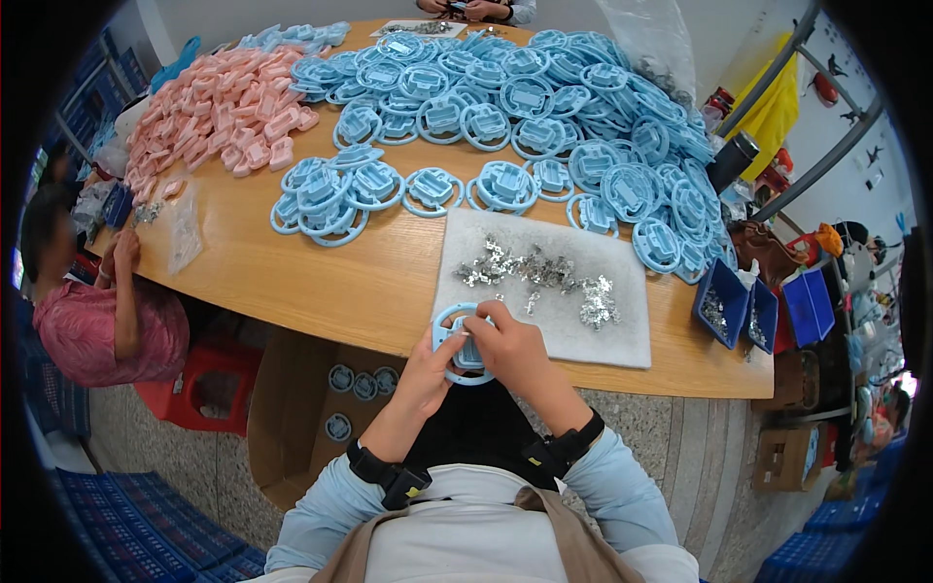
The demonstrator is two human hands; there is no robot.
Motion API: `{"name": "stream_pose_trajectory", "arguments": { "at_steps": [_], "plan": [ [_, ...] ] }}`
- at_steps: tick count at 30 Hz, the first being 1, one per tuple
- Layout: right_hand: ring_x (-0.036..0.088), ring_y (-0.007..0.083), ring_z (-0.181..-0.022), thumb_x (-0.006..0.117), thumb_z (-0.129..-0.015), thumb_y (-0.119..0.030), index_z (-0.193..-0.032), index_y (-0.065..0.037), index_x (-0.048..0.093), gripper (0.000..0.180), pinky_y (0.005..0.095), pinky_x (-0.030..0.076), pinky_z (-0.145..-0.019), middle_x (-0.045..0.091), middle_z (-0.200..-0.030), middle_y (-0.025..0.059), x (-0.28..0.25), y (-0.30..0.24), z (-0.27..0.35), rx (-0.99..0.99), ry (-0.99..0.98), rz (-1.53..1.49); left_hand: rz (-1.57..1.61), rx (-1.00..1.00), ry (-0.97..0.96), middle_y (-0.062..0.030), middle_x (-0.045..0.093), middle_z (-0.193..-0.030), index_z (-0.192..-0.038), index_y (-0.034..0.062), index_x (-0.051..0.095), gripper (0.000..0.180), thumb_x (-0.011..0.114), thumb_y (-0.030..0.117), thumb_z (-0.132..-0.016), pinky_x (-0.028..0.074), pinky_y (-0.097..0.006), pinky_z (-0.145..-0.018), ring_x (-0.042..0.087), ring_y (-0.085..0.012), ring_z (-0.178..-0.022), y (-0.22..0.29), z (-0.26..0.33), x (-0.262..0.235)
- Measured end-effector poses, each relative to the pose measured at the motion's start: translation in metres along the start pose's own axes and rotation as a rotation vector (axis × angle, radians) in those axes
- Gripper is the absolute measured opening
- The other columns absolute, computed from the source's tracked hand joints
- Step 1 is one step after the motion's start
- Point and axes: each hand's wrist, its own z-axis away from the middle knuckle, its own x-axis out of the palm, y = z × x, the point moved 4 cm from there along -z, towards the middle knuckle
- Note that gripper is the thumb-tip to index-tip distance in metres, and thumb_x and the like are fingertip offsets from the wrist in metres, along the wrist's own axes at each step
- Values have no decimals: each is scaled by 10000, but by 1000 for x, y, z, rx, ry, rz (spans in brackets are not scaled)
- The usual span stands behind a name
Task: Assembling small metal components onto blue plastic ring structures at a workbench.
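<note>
Pale-blue plastic: one round ring part [468, 360], lower centre of frame, held above the person's lap at the table's [364, 301] near edge. Outline round, so no long axis to note; inner block partly covered by fingers, its direction not certain.

Key relation: small silvery metal pieces [533, 271] lie up and to the right of the ring part, strewn left to right over a white pad [573, 342]. Of the two, the right hand [512, 350] is nearer to them.

Left hand [423, 375]: closed on the ring's left side, thumb reaching over the face toward the middle. Right hand: comes in from lower right, fingers bent, tips brought in over the ring's centre, near the left thumb. Whether those tips pinch a metal piece: cannot tell, hidden by the fingers. Both wrists angle inward.
</note>
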Motion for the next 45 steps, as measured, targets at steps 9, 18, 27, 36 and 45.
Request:
{"name": "stream_pose_trajectory", "arguments": {
  "at_steps": [9, 18, 27, 36, 45],
  "plan": [
    [581, 261, -575, 523, -866, -280, -1206, -175, 515, 357, 373, 466, -497, 498, -801, 98, -18, -12, 17, 230, -180, 53, 46, 19, 40, -7, 561, -1013, -1176, 114, 460, 276, 474, 241, -932, 474, -255, -701, 564, -97, -875, -4, 0, -2],
    [591, 291, -701, 528, -774, -62, -1277, -167, 449, 519, 386, 488, -569, 508, -822, 125, -2, -19, 29, 311, -210, 146, 63, 38, 56, -6, 557, -1027, -1185, 111, 456, 289, 490, 230, -924, 471, -282, -754, 555, -112, -919, -3, 0, 0],
    [583, 262, -754, 532, -744, -37, -1204, -55, 508, 461, 347, 498, -584, 506, -828, 107, -4, -21, 28, 189, -135, 195, 86, 43, 44, -31, 549, -1014, -1169, 100, 446, 273, 492, 222, -928, 497, -277, -717, 568, -109, -885, -4, -1, -1],
    [595, 248, -709, 534, -739, -50, -1186, -6, 502, 451, 332, 505, -571, 531, -807, 113, -2, -21, 25, 123, -160, 249, 76, 35, 35, -29, 555, -1018, -1166, 102, 457, 276, 502, 223, -923, 499, -287, -717, 569, -114, -895, -6, -3, -4],
    [611, 221, -647, 560, -747, -107, -1122, 34, 513, 403, 303, 504, -527, 550, -760, 101, 3, -30, 22, 97, -206, 381, 53, 26, 85, -10, 552, -1021, -1165, 118, 461, 286, 521, 233, -910, 481, -266, -705, 555, -108, -903, -6, 1, -1]
  ]
}}
